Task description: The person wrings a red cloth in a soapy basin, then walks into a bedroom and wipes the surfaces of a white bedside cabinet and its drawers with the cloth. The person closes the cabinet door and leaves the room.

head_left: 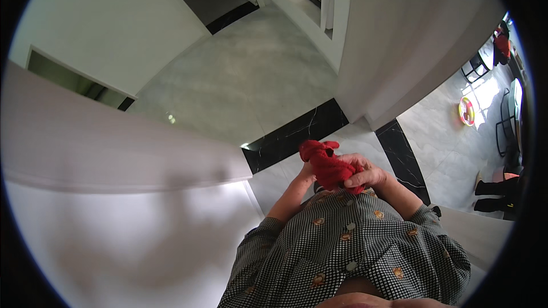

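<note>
A bunched red cloth (327,164) is held in front of my waist, folded and crumpled, with a dark gap near its top. My right hand (366,172) grips its right side, thumb lying over the fabric. Most of my left hand (309,172) is hidden behind the cloth, which it holds from the left. Both hands are close together over the tiled floor, in front of my checked shirt (342,231).
A white wall (141,222) is close on my left, and another wall (385,38) stands ahead to the right. Black marble strips (299,130) cross the grey floor (244,77). Through the right opening are a colourful round basin (466,111), tables and a person's legs (494,196).
</note>
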`<state>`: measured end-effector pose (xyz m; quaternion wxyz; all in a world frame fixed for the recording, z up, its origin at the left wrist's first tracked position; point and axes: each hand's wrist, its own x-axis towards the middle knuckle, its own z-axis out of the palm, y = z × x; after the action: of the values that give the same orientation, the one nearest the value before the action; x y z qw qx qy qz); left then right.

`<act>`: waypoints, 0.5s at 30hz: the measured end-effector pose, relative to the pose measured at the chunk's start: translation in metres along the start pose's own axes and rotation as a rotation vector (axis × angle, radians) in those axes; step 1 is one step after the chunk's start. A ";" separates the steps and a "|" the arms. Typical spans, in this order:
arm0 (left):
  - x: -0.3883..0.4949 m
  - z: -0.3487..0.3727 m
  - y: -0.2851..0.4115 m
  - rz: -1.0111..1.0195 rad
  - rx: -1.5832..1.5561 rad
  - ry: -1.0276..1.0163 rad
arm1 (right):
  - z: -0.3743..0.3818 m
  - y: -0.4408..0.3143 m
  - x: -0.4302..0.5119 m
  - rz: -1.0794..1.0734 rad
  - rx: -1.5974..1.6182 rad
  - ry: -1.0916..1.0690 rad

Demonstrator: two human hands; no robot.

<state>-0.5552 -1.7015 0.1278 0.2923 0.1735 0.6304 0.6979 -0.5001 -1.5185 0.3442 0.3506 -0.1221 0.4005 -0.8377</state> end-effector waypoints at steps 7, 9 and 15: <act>-0.054 -0.088 0.002 -0.024 0.143 0.655 | -0.056 -0.056 0.058 0.094 -0.835 0.324; -0.075 -0.118 0.012 -0.046 0.058 0.780 | -0.083 -0.056 0.084 -0.030 -0.862 0.396; -0.065 -0.176 0.075 -0.360 0.278 0.818 | -0.174 -0.065 0.197 0.097 -0.805 0.439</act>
<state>-0.6270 -1.8816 0.1842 0.1102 -0.1907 0.8016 0.5558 -0.7591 -1.5232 0.2657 0.2210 -0.0494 0.7639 -0.6043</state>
